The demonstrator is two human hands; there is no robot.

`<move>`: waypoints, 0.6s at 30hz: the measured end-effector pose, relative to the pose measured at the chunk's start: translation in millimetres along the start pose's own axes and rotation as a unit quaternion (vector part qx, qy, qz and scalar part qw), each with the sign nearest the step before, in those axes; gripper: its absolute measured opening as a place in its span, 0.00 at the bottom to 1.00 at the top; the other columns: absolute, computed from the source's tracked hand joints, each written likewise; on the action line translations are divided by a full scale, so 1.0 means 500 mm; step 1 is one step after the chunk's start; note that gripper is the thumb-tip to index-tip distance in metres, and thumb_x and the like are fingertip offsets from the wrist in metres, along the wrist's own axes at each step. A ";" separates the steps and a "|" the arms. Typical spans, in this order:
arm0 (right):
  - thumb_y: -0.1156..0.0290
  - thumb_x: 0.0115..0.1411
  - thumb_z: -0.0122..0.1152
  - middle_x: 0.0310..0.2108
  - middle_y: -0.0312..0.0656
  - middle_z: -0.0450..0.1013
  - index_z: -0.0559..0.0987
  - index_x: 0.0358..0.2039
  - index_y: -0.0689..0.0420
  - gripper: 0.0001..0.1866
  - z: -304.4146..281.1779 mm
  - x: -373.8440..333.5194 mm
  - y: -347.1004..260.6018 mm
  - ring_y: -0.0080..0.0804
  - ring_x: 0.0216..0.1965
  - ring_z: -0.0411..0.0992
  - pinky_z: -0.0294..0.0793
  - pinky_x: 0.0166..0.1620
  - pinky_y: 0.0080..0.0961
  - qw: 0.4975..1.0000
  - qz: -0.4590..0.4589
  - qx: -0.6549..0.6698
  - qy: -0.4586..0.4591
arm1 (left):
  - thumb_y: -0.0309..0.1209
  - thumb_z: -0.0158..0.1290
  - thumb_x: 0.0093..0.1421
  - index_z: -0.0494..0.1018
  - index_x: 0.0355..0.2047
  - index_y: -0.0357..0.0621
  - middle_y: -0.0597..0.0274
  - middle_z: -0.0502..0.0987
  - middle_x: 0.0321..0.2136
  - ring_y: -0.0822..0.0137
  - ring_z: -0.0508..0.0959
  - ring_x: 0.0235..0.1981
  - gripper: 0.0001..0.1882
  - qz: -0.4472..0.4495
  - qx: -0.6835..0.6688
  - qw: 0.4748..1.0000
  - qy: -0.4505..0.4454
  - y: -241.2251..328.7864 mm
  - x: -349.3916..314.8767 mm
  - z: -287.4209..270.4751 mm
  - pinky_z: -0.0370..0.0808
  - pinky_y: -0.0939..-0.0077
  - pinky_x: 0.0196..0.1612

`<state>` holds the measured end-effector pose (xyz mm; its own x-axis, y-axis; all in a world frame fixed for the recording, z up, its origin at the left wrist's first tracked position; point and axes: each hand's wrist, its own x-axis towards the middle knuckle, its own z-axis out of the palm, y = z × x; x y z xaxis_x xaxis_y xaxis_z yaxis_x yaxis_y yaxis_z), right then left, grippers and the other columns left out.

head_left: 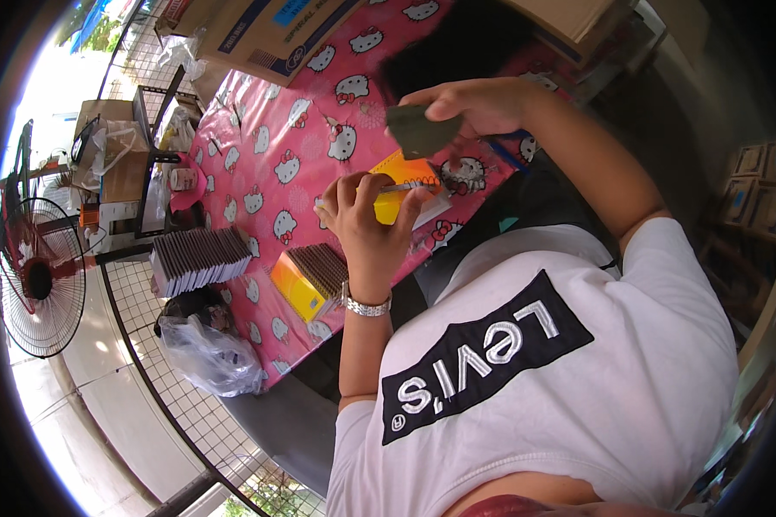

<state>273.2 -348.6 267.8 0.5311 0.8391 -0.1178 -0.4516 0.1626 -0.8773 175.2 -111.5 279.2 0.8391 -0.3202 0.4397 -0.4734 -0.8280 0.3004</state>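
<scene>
My left hand (362, 211), with a silver watch (367, 302) at the wrist, is closed with thumb and fingers around a thin wire coil (414, 185). Beneath it lies a yellow and orange notebook (390, 208) on the pink table. Whether the coil is threaded into the notebook I cannot tell. To the right and farther off, my right hand (470, 105) grips a dark green flat piece (424, 131), blurred by motion. A blue pen-like stick (509, 156) lies near my right forearm.
Two rows of spiral notebooks, one grey-edged (200, 261) and one yellow-covered (306, 284), stand at the table's left. A plastic bag (211, 355) sits at that edge. Cardboard boxes (272, 39) are at the back. A fan (41, 277) stands far left.
</scene>
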 end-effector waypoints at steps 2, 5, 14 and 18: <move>0.48 0.48 0.67 0.49 0.43 0.71 0.67 0.60 0.62 0.44 0.008 -0.033 0.008 0.31 0.48 0.75 0.81 0.39 0.32 0.995 -0.043 0.075 -0.049 | 0.39 0.65 0.55 0.77 0.36 0.43 0.56 0.76 0.37 0.52 0.71 0.44 0.15 -0.004 0.005 1.000 0.006 0.001 -0.003 0.001 0.64 0.58 0.52; 0.46 0.48 0.67 0.54 0.45 0.69 0.67 0.60 0.64 0.46 0.015 -0.049 0.032 0.34 0.50 0.74 0.79 0.45 0.42 0.975 -0.135 0.143 -0.105 | 0.39 0.65 0.54 0.78 0.36 0.44 0.56 0.77 0.37 0.52 0.71 0.44 0.15 -0.006 -0.014 1.000 0.015 -0.005 -0.011 0.009 0.64 0.58 0.51; 0.52 0.52 0.63 0.46 0.42 0.73 0.76 0.49 0.63 0.31 0.012 0.018 0.054 0.30 0.50 0.70 0.66 0.56 0.26 0.981 -0.075 -0.176 0.019 | 0.34 0.67 0.50 0.77 0.35 0.45 0.57 0.76 0.38 0.52 0.71 0.44 0.14 -0.007 -0.021 1.000 -0.002 -0.014 -0.022 0.005 0.65 0.57 0.49; 0.53 0.52 0.67 0.44 0.39 0.70 0.77 0.47 0.62 0.29 0.014 0.025 0.016 0.27 0.49 0.69 0.66 0.55 0.24 0.986 -0.039 -0.153 -0.048 | 0.37 0.69 0.48 0.77 0.36 0.48 0.60 0.76 0.39 0.53 0.70 0.46 0.17 -0.014 -0.040 0.999 -0.001 -0.025 -0.032 0.011 0.62 0.55 0.51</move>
<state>271.5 -333.3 262.6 0.4782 0.8782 -0.0134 -0.1668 0.0759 -0.9831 169.1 -98.5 263.8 0.8528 -0.2985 0.4285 -0.4698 -0.7969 0.3799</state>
